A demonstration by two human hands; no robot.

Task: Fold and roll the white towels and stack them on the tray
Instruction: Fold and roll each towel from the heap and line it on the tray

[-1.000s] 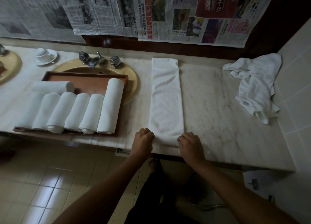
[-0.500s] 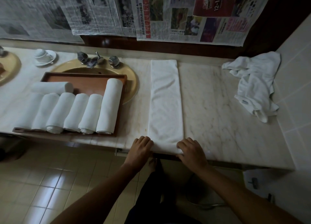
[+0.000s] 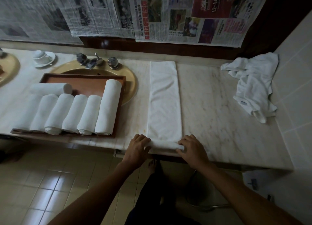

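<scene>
— Where's the towel?

— The folded towel (image 3: 164, 99) lies lengthwise on the marble counter (image 3: 211, 98). Its near end is a small roll at the edge; my left hand (image 3: 137, 148) and right hand (image 3: 192, 149) curl over that roll's ends.

— Anything crowding you?

— The tray (image 3: 84, 80) of rolled towels (image 3: 76, 113) sits left over the sink (image 3: 130, 82); a crumpled towel (image 3: 253, 84) lies far right.

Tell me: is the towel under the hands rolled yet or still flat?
Barely started: the towel lies flat in a long strip, with only its near end curled into a small roll between the left hand and right hand.
</scene>
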